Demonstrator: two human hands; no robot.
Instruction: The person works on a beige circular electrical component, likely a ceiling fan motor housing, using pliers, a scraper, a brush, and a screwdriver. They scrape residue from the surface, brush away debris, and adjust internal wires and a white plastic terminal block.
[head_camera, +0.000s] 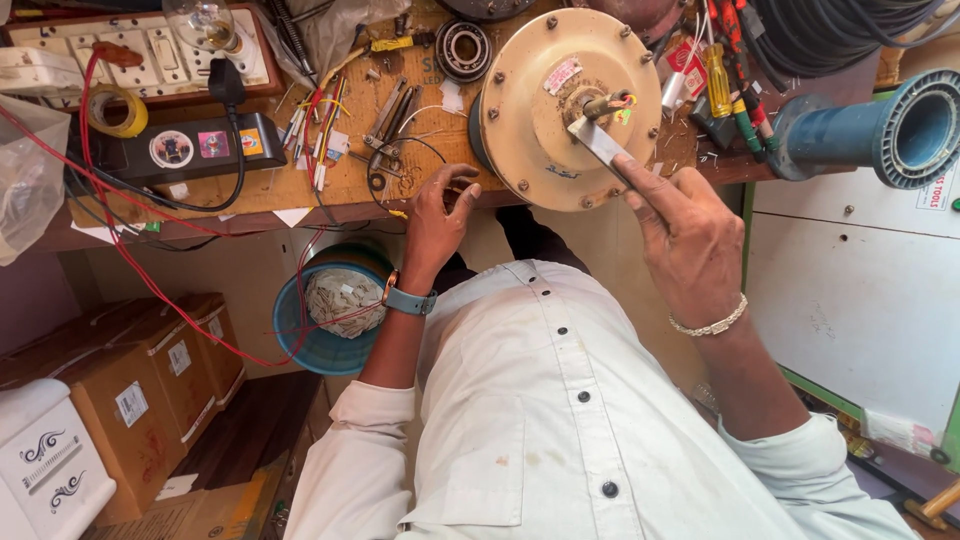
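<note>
Cream round metal fan motor housing (545, 120) is set on the wooden workbench (350, 185), near its front edge, with the shaft end and coloured wire stubs at its centre. A flat grey metal tool (598, 143), probably a file or blade, is laid against the shaft area. The tool is gripped by the right hand (690, 240), fingers clenched round its lower end, index finger stretched along it. A silver chain bracelet (712, 324) is worn on that wrist.

The left hand (437, 215) is rested at the bench edge just left of the housing, fingers curled, apart from the housing. Whether something small is pinched in it cannot be told. A blue-strapped wristwatch (408, 298) is worn on that wrist.

On the bench, left of the left hand: grey pliers (385, 125), loose wire offcuts, a black power strip (195, 148) with a plug inserted, a roll of yellow tape (115, 110). A steel ball bearing (462, 50) is seen behind the housing. Screwdrivers with yellow and green handles (725, 95) are lying to its right, next to a blue plastic pipe flange (890, 130).

Below the bench: a blue bucket (320, 345) holding a pale coil, red wire draped over it, and brown cardboard boxes (150, 370) beside.
</note>
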